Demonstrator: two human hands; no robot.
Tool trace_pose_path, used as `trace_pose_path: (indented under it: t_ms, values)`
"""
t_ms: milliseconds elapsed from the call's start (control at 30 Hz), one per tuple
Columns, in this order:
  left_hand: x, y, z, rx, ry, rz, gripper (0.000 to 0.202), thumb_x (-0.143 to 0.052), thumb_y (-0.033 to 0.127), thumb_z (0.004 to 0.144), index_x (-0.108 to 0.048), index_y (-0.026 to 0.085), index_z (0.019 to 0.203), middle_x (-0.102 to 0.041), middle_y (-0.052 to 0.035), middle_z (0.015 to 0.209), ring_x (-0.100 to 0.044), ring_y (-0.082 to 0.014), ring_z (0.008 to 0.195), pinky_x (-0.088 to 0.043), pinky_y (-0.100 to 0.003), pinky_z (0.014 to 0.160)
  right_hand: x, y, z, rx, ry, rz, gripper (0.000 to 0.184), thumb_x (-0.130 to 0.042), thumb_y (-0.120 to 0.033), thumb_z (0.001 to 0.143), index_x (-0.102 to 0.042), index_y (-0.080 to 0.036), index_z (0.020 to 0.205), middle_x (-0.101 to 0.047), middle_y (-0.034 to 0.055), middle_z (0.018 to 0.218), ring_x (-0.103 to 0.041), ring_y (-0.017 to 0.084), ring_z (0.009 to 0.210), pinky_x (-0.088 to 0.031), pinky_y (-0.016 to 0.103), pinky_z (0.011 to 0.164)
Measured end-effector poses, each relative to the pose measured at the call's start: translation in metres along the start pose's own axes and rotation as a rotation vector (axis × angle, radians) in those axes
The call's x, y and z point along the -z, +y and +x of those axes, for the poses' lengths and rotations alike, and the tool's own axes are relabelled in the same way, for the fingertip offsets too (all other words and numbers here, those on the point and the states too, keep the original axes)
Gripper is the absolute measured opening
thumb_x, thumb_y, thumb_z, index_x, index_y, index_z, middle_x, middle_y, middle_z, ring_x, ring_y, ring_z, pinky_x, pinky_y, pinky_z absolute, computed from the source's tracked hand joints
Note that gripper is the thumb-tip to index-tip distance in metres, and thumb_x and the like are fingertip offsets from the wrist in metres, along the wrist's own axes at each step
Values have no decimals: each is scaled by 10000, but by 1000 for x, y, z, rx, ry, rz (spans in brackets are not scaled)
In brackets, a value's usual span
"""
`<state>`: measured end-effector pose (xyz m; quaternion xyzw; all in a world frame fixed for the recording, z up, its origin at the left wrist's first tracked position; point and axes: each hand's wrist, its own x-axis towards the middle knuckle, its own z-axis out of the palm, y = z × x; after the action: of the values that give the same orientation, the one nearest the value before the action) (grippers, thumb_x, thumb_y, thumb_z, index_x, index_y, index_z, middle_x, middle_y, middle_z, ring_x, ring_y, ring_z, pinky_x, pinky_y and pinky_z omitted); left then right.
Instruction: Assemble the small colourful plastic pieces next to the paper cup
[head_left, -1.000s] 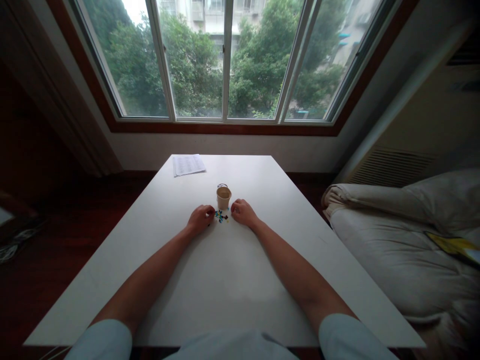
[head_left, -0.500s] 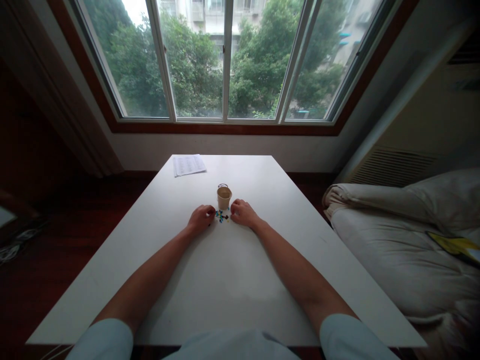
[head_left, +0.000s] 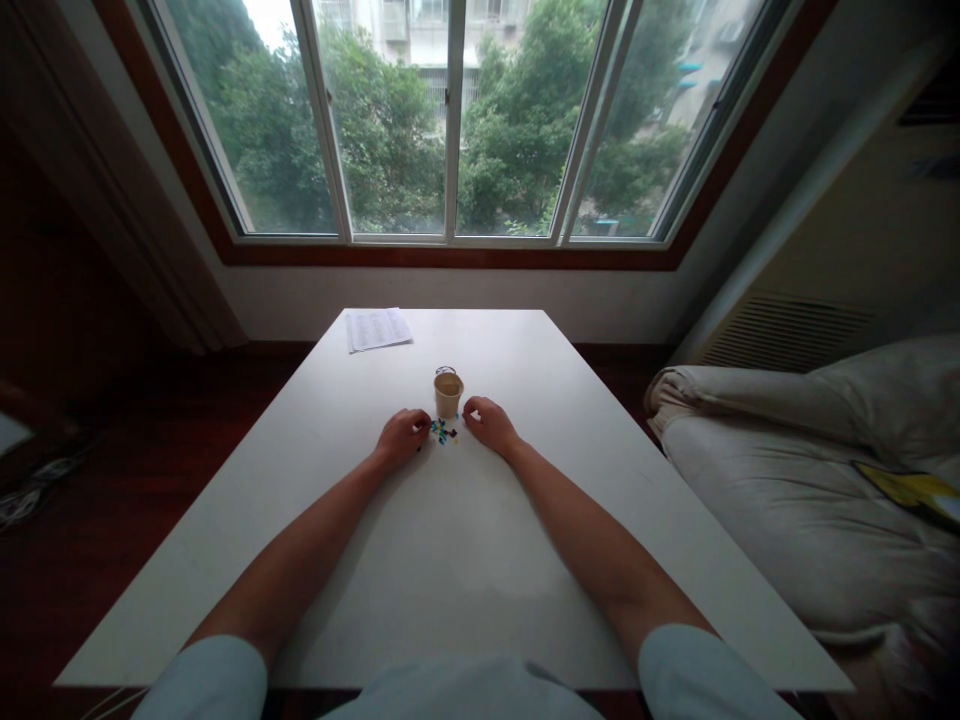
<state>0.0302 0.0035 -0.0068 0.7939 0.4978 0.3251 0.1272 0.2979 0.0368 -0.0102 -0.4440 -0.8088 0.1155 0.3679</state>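
A tan paper cup (head_left: pixel 448 400) stands upright on the white table (head_left: pixel 465 540). Just in front of it lies a small heap of tiny coloured pieces (head_left: pixel 442 433), blue, green, yellow and dark; their exact kind is too small to tell. My left hand (head_left: pixel 403 434) rests at the left edge of the heap, its fingers curled together. On the other side, my right hand (head_left: pixel 489 425) is close to the cup's lower right, thumb and fingers bent into a pinch. Whatever either hand's fingertips hold is too small to make out.
Behind the cup sits a thin dark looped item (head_left: pixel 445 370). Printed paper sheets (head_left: pixel 379 329) lie at the table's far left corner. A pale padded sofa (head_left: pixel 765 480) stands to the right, and a window (head_left: pixel 450 150) is beyond the table.
My right hand has shifted slightly, its fingers drawing in a little beside the cup. The left hand, the cup and the heap look much the same.
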Motion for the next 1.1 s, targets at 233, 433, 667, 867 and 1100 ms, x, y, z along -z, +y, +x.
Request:
trace_pose_path:
  t_ms: [233,433,667,867,1100]
  values:
    - [2,3,0,7,-11,3,153,-619,192,897,-753,229,960,-720,-44,922,-647,-189,869,-523,-295,790,1,-10,0,-30,65,31,111,-548,-278,967,-641,-237,923,-631,-10,787,-532,156,715,-432,271,703]
    - [2,4,0,22,-13,7,153,-617,196,897,-755,227,954,-718,-49,921,-644,-192,860,-524,-292,770,4,-17,0,20,140,72,186,-467,-252,994,-649,-231,964,-671,38,923,-567,177,796,-468,295,749]
    - [1,1,0,0,-13,11,150,-611,194,901,-748,221,956,-709,-48,915,-634,-187,856,-510,-286,766,3,-15,0,26,251,80,148,-496,-209,959,-643,-224,963,-646,40,887,-560,182,777,-478,308,734]
    - [0,0,1,18,-18,11,147,-618,200,906,-754,218,956,-705,-46,908,-636,-184,851,-511,-286,771,4,-16,1,81,327,51,159,-500,-159,948,-649,-216,955,-636,51,895,-570,194,819,-497,317,731]
    - [1,2,0,18,-14,3,146,-625,194,898,-754,220,960,-718,-48,917,-642,-186,842,-514,-288,768,7,-26,0,141,330,-57,228,-508,-144,978,-708,-237,1034,-669,72,969,-618,225,949,-548,360,838]
